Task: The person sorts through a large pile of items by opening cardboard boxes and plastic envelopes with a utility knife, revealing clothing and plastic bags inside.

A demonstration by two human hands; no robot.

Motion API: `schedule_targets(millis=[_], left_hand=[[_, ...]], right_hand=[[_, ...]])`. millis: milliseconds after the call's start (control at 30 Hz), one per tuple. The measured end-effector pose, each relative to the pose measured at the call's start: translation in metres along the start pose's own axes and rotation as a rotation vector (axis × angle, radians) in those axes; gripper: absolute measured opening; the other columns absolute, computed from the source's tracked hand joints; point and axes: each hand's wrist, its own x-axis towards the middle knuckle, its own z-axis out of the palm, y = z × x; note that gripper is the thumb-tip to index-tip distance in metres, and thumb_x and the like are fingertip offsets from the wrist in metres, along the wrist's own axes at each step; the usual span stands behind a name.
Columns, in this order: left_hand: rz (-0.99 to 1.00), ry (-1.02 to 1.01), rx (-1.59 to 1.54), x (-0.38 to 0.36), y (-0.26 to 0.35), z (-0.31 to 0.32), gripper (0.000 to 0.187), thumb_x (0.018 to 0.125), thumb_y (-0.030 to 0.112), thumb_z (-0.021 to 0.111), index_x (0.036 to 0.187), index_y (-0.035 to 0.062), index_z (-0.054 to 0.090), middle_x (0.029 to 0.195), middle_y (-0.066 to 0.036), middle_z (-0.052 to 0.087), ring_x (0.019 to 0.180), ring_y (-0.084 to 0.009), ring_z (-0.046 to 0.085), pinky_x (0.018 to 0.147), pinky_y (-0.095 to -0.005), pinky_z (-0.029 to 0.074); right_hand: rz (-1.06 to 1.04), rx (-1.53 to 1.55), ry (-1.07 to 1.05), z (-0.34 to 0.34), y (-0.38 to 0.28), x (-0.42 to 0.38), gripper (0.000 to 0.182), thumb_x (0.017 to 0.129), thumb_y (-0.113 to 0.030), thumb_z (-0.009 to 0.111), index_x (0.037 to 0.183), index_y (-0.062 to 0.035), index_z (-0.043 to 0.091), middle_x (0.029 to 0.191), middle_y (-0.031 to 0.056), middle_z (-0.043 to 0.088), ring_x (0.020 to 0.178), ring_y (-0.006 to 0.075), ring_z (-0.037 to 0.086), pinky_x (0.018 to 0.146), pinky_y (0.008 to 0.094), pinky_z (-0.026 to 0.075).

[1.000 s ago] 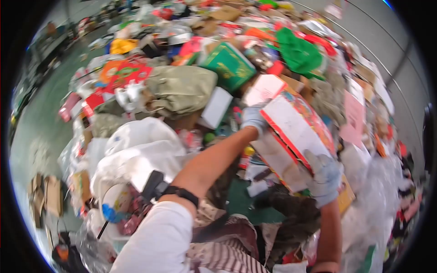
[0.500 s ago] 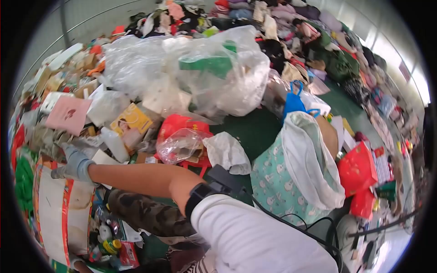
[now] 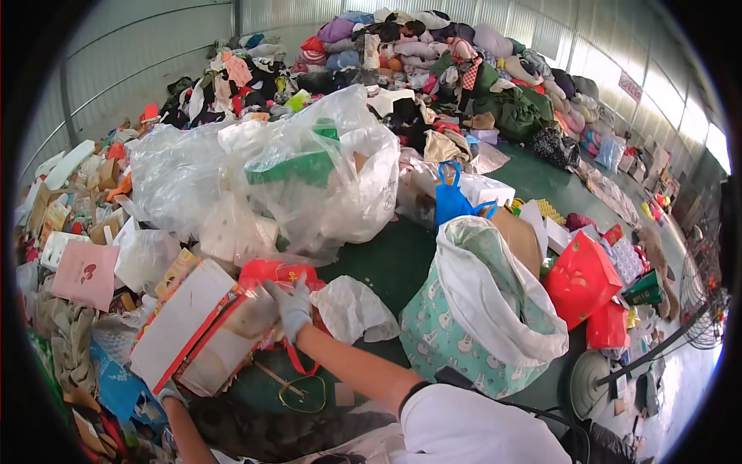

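A flattened cardboard box (image 3: 202, 329), white and stained brown with red-orange edging, is held tilted in front of me at the left. My right hand (image 3: 294, 308), in a pale grey glove, grips its right end, with fingers over the edge. Down at the lower left corner, my left hand (image 3: 171, 393), also gloved, holds the box from below; its fingers are partly hidden. Behind the box lies a red bag (image 3: 272, 271), partly covered. A white crumpled bag (image 3: 355, 311) rests on the green floor just right of my right hand.
A mint rabbit-print fabric bag (image 3: 440, 332) stands open at the right, beside red bags (image 3: 583, 280) and a fan (image 3: 593, 387). Large clear plastic bags (image 3: 193, 166) lie ahead. Mixed waste heaps up at the left; clothes and stuffed sacks (image 3: 495, 42) pile at the back.
The cardboard box has moved right and tilted, with my right hand now on its right end. My left hand has come into clearer view. The camera view has shifted.
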Motion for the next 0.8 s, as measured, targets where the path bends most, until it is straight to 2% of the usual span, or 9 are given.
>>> schedule_targets(millis=[33,100,300,467,500,600,700,733,800], left_hand=[[-0.008,0.006,-0.011,-0.002,0.001,0.005,0.05,0.083,0.018,0.056,0.128,0.0068,0.038,0.119,-0.011,0.051,0.097,-0.0214,0.054,0.081,-0.0338,0.046],[-0.023,0.024,-0.047,-0.004,-0.002,0.008,0.052,0.083,0.017,0.057,0.13,0.0062,0.036,0.121,-0.012,0.05,0.098,-0.0213,0.053,0.082,-0.0336,0.045],[0.025,0.155,-0.341,-0.009,-0.021,0.005,0.058,0.083,0.013,0.058,0.134,0.0044,0.031,0.126,-0.012,0.048,0.102,-0.0208,0.051,0.085,-0.033,0.044],[-0.023,0.058,-1.392,0.008,-0.031,0.001,0.061,0.086,0.019,0.056,0.138,0.0059,0.027,0.128,-0.014,0.047,0.106,-0.0244,0.052,0.088,-0.0335,0.043],[0.094,0.263,-0.719,0.012,-0.044,0.002,0.062,0.086,0.022,0.054,0.139,0.0085,0.025,0.133,-0.015,0.041,0.11,-0.0289,0.05,0.091,-0.0348,0.042],[0.16,0.347,-0.212,-0.001,-0.034,-0.006,0.063,0.088,0.033,0.049,0.14,0.0092,0.023,0.139,-0.021,0.032,0.118,-0.0384,0.043,0.096,-0.0379,0.04],[0.358,0.351,0.758,-0.002,-0.022,-0.005,0.063,0.086,0.027,0.053,0.139,0.0057,0.025,0.133,-0.024,0.039,0.119,-0.036,0.044,0.096,-0.0369,0.039],[0.298,0.271,0.04,-0.02,0.007,-0.01,0.064,0.084,0.021,0.056,0.138,0.0031,0.026,0.133,-0.024,0.041,0.12,-0.0345,0.043,0.097,-0.0366,0.038],[0.21,0.155,-0.668,-0.057,0.047,-0.016,0.066,0.082,0.016,0.059,0.137,0.0004,0.027,0.132,-0.024,0.042,0.12,-0.033,0.043,0.098,-0.0364,0.037]], right_hand=[[0.023,0.021,0.107,-0.002,0.036,0.004,0.101,0.064,-0.039,0.078,0.136,0.0059,0.024,0.129,0.0194,0.043,0.117,0.025,0.045,0.096,0.0345,0.038],[0.079,0.339,-0.141,0.005,0.095,-0.007,0.093,0.067,-0.027,0.078,0.136,0.0037,0.024,0.123,0.0164,0.049,0.112,0.0214,0.048,0.093,0.0331,0.04],[0.232,0.443,-0.568,0.057,0.037,-0.094,0.066,0.07,-0.024,0.077,0.12,-0.0018,0.041,0.105,0.0084,0.059,0.087,0.0174,0.059,0.073,0.0319,0.048],[0.275,0.38,-0.597,0.118,0.034,-0.095,0.056,0.074,-0.038,0.072,0.115,-0.0064,0.05,0.104,0.0086,0.059,0.086,0.0183,0.058,0.069,0.0334,0.05],[0.326,0.424,-0.643,0.119,0.028,-0.095,0.05,0.074,-0.038,0.071,0.11,-0.0086,0.054,0.099,0.0073,0.061,0.078,0.017,0.059,0.065,0.0334,0.05],[0.46,0.345,-0.548,0.118,0.044,-0.075,0.047,0.074,-0.039,0.071,0.107,-0.0084,0.057,0.095,0.0065,0.062,0.07,0.0153,0.058,0.06,0.032,0.049],[0.36,0.435,-0.595,0.093,0.006,-0.085,0.055,0.074,-0.038,0.072,0.113,-0.0052,0.052,0.099,0.008,0.06,0.078,0.0179,0.059,0.061,0.0327,0.05],[0.382,0.503,-0.67,0.082,-0.013,-0.091,0.059,0.074,-0.034,0.073,0.117,-0.001,0.049,0.105,0.0101,0.059,0.085,0.02,0.06,0.066,0.0332,0.052],[0.329,0.608,-0.671,0.086,-0.005,-0.08,0.063,0.072,-0.04,0.073,0.115,-0.0007,0.051,0.101,0.01,0.06,0.081,0.0206,0.062,0.063,0.0348,0.053]])
